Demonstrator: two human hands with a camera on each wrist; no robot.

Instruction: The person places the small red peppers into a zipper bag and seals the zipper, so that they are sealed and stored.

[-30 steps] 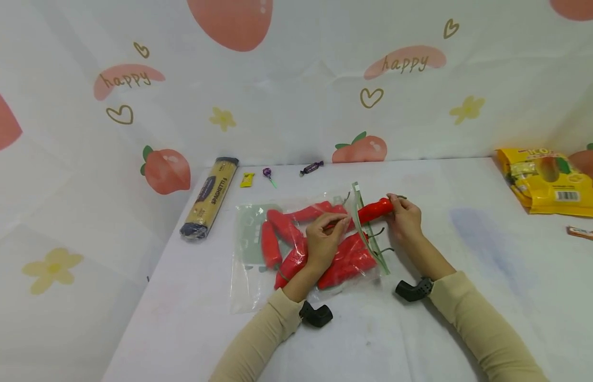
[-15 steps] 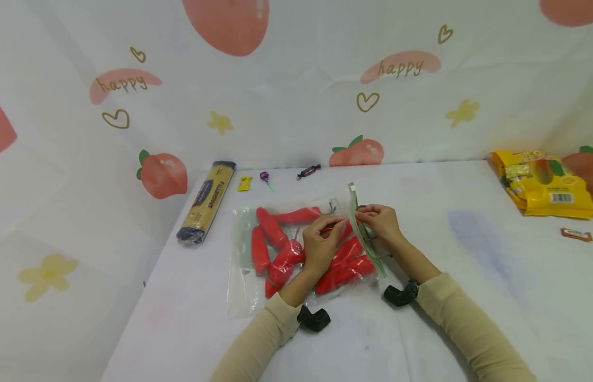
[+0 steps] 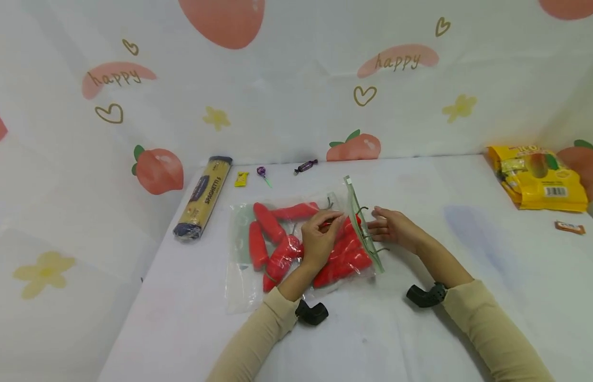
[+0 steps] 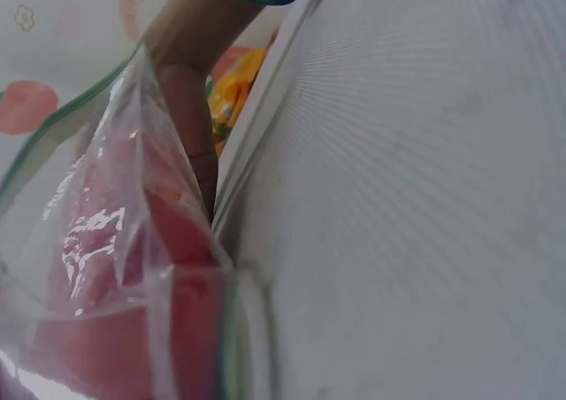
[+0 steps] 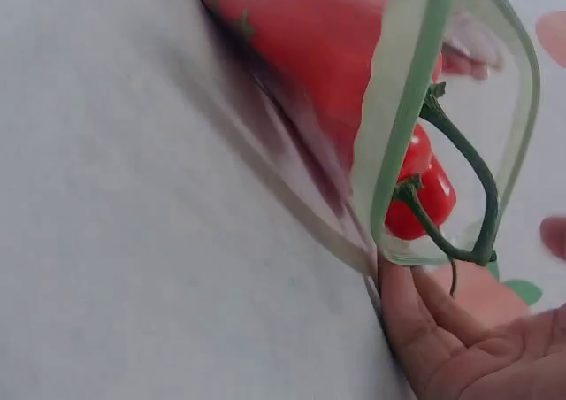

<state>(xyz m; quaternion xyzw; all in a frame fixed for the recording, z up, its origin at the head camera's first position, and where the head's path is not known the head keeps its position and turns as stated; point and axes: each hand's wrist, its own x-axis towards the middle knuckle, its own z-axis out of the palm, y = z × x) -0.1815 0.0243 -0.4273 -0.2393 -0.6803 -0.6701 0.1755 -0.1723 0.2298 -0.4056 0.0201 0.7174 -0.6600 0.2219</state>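
A clear zip bag (image 3: 236, 289) with a green zip strip (image 5: 416, 90) lies on the table, several red chili peppers (image 3: 341, 268) inside. Green stems (image 5: 473, 165) stick out through its mouth, which gapes in the right wrist view. My left hand (image 3: 317, 241) pinches the bag's upper film close to the mouth. To the right of the strip is my right hand (image 3: 396, 229), fingers extended and holding nothing. In the right wrist view its fingertips (image 5: 396, 285) are right at the lower edge of the mouth. Bag and peppers fill much of the left wrist view.
A spaghetti pack (image 3: 203, 199) lies at the left. Along the back are a yellow wrapped candy (image 3: 241, 179), a lollipop (image 3: 261, 172) and a purple wrapped candy (image 3: 306, 166). A yellow bag (image 3: 540, 180) and a small orange-brown packet (image 3: 569, 227) lie at the far right.
The right hand brought a chili pepper leftward into the bag's mouth and let it go, then drew back slightly to the right with its fingers spread. The left hand keeps its pinch on the bag.
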